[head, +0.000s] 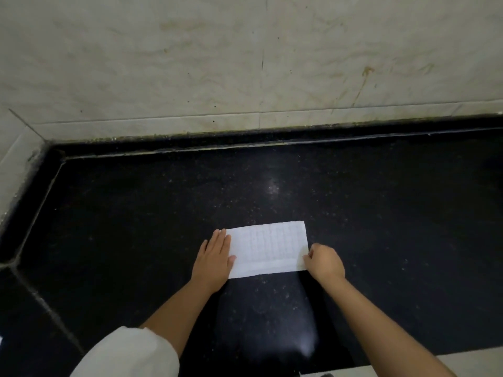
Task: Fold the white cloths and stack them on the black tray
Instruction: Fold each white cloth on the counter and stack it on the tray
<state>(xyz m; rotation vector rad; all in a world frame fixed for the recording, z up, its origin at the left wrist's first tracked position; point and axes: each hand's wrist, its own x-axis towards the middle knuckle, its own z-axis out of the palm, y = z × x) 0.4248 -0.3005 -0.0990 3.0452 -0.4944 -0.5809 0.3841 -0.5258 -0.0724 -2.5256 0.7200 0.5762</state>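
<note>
- A rolled white sleeve [130, 352] covers the left forearm at lower left.
- The left hand [215, 257] lies flat and open, fingers together, pressing the left edge of the folded white cloth [268, 250].
- The cloth lies flat on the speckled black countertop [381, 213].
- The right hand [325, 261] is curled, pinching the cloth's lower right corner.
- A stained tiled wall [353, 63] rises behind.

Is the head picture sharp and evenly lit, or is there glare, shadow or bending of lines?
Head view: dim and soft overall; the white cloth is overexposed, its grid pattern faint; pale glare spots on the black counter; the wall edge curves from wide-angle distortion.
</note>
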